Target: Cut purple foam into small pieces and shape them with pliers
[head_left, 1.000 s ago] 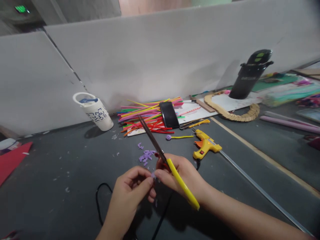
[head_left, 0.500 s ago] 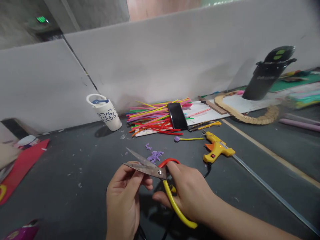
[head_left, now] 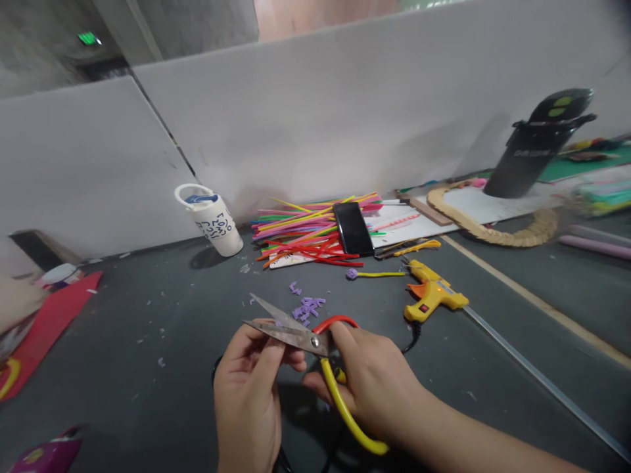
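My right hand (head_left: 377,371) grips a pair of scissors (head_left: 340,401) with one red and one yellow handle. Its metal blades stand apart and point left. Beneath the lower blade, my left hand (head_left: 254,381) has thumb and fingertips pinched together; whatever they hold is hidden, though a speck of purple shows by the fingertips. Just beyond the blades lies a small pile of cut purple pieces (head_left: 308,309). Farther back rests a yellow stem (head_left: 379,274) with a purple ball at its left end.
A yellow glue gun (head_left: 434,292) with a long clear glue stick lies to the right. Behind are bundled coloured pipe cleaners (head_left: 296,226), a black phone (head_left: 353,228), a white cup (head_left: 217,226) and a dark tumbler (head_left: 532,154). Red sheet material (head_left: 59,328) lies left.
The view has shifted slightly, so the things on the table sit a little farther right. Both hands and the scissors keep nearly the same pose, blades still apart.
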Action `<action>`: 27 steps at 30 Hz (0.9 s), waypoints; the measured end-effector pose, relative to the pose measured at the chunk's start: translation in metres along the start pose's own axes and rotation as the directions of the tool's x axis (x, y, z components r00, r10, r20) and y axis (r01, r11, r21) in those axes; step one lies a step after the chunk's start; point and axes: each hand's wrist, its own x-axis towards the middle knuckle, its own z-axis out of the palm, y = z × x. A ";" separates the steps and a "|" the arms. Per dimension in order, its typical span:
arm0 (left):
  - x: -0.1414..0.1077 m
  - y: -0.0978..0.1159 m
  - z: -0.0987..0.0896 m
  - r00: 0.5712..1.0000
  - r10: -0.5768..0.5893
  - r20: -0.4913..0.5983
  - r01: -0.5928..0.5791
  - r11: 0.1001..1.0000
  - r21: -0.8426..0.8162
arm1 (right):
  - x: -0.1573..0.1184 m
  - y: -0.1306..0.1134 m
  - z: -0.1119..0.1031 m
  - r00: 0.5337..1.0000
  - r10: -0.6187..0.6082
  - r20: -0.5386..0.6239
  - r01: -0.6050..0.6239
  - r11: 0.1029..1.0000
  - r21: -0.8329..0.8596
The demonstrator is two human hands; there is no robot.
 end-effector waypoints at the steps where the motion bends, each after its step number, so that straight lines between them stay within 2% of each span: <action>1: 0.000 0.000 0.000 1.000 0.000 0.001 0.000 1.000 0.005 | 0.000 0.000 0.000 1.000 0.001 0.003 -0.001 1.000 -0.006; 21: 0.000 0.001 -0.001 1.000 0.000 0.031 -0.001 1.000 0.029 | 0.000 -0.001 0.002 0.999 0.025 0.035 -0.023 0.998 -0.056; 27: 0.001 0.000 -0.001 0.999 0.018 0.029 -0.019 0.999 0.034 | 0.000 -0.001 0.004 1.000 0.016 0.007 -0.016 0.999 -0.042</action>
